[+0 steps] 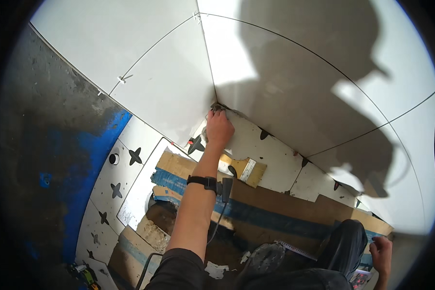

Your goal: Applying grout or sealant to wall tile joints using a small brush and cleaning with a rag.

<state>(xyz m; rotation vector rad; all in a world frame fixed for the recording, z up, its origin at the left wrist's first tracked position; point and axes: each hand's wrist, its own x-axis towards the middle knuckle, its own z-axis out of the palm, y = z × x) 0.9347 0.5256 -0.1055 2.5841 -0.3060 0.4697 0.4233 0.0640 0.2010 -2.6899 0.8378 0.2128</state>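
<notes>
My left hand (220, 126) reaches into the bottom corner where two white tiled walls (169, 82) meet, fingers closed on a small dark thing I cannot make out. A dark cross-shaped tile spacer (195, 145) lies left of it. A paintbrush (251, 171) rests below and right of the hand, on the cardboard's upper edge. A strapped dark device (226, 190) with a cable is on my left forearm. My right hand (382, 253) is at the lower right beside my bent knee (343, 246), fingers loosely bent and apart, holding nothing visible.
Torn cardboard (280, 212) covers much of the white tiled floor (106, 193), where several dark cross spacers sit. A dark, blue-edged surface (58, 145) fills the left. A green-and-black tool (84, 275) lies at the bottom left. A person-shaped shadow falls on the right wall.
</notes>
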